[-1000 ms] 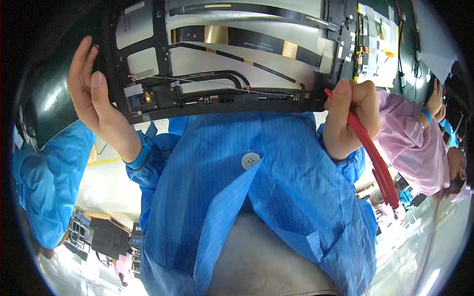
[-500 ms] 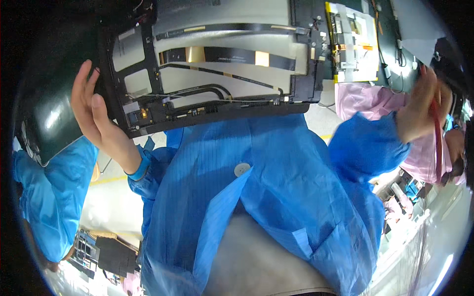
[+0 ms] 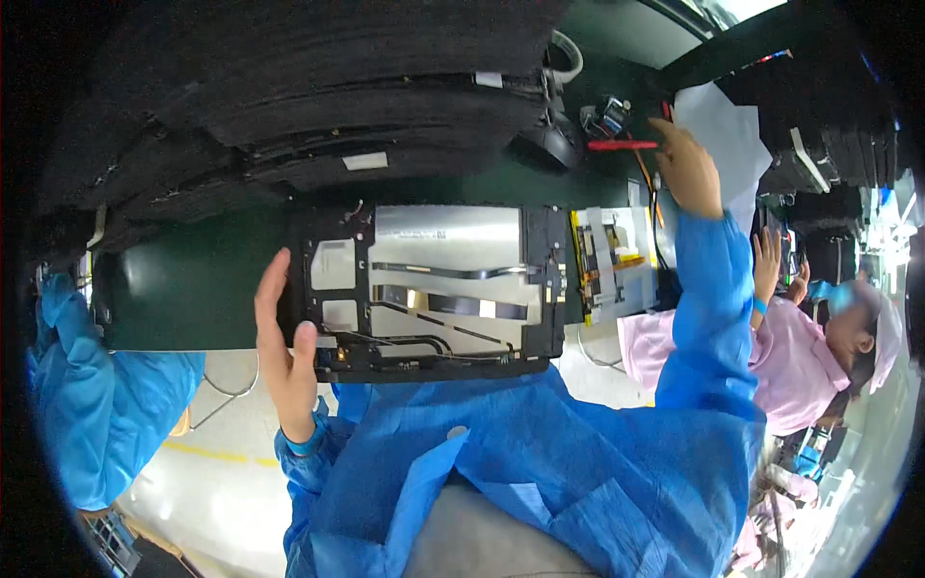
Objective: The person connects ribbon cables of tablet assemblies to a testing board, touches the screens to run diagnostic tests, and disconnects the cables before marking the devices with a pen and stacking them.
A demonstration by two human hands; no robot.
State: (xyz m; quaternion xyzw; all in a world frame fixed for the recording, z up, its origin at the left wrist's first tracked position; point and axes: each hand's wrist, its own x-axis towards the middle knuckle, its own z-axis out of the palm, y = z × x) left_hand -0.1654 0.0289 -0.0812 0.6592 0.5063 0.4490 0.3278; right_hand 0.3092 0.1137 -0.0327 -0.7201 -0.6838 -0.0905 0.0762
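In front of my body lies an opened tablet-like device [image 3: 448,246] with a black frame, a silver inner plate and several dark ribbon cables. My left hand [image 3: 287,371] is beside its left edge, fingers stretched out and thumb apart, near the lower left corner. Whether the thumb touches the frame I cannot tell. My right hand [image 3: 692,173] reaches far right over the bench, its fingers closed at the end of a slender red tool [image 3: 621,145]. The tool points left, towards a small metal-and-black part [image 3: 609,118].
Right of the device sits a flat yellow-edged module [image 3: 617,260] with taped strips. A black computer mouse [image 3: 551,144], a roll of tape [image 3: 567,56] and a white sheet [image 3: 718,135] lie farther back. Dark stacked material [image 3: 289,116] fills the back left. A co-worker in pink [image 3: 800,366] sits at right.
My right hand has moved forward and inward with the red tool, from the right side to the back of the bench. The view has tilted up; my left hand stays beside the device.
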